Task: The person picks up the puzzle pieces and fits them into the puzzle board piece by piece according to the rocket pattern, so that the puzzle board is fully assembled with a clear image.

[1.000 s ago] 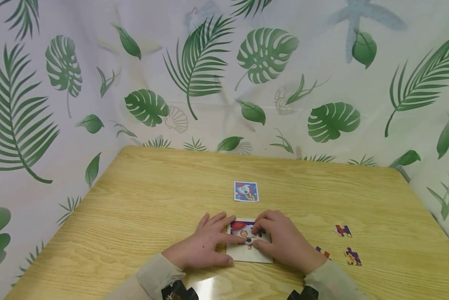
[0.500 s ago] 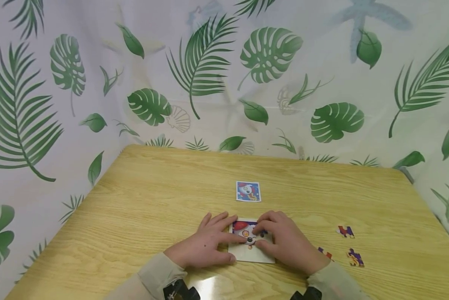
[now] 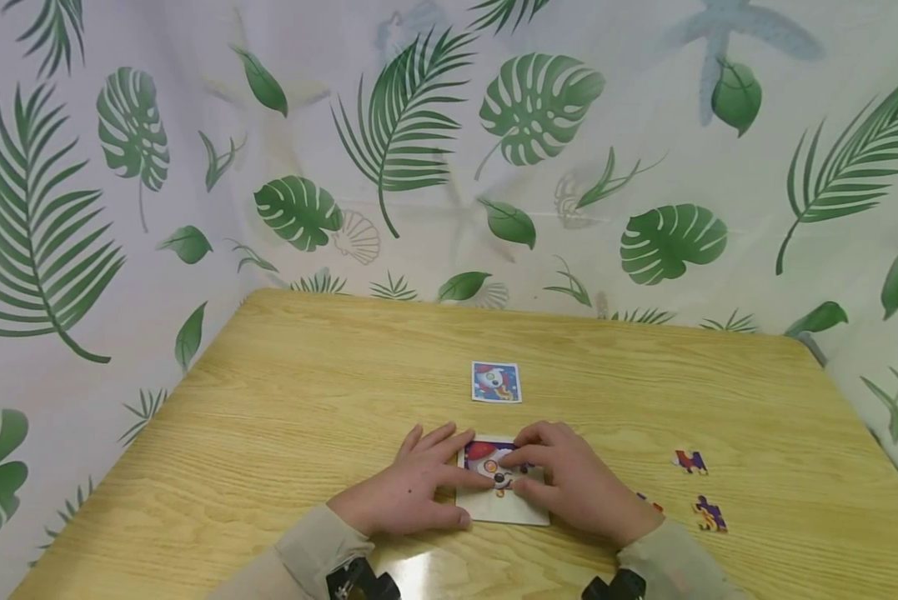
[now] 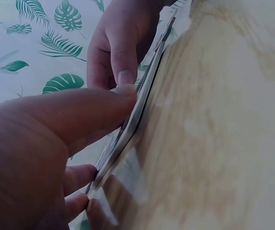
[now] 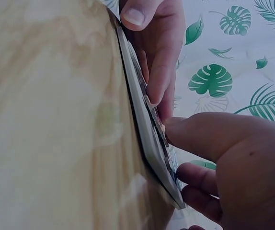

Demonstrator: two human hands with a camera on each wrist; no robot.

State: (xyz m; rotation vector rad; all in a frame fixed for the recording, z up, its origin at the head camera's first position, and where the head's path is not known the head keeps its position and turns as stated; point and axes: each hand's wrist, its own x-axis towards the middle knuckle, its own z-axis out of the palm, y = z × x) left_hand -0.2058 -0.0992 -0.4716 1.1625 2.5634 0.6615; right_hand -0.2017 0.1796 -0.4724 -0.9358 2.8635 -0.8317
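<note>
Touching the puzzle board (image 3: 503,507), left hand (image 3: 422,487) lies spread, right hand (image 3: 572,479) bent, fingertips apart.

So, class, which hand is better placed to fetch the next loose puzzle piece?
Probably the right hand: the loose pieces lie on its side of the table, while the left hand is across the board from them.

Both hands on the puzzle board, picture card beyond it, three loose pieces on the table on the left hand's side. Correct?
No, one slip: the three loose pieces lie on the right hand's side, as the head view shows. The right hand and left hand are on the puzzle board, with the picture card beyond it.
</note>
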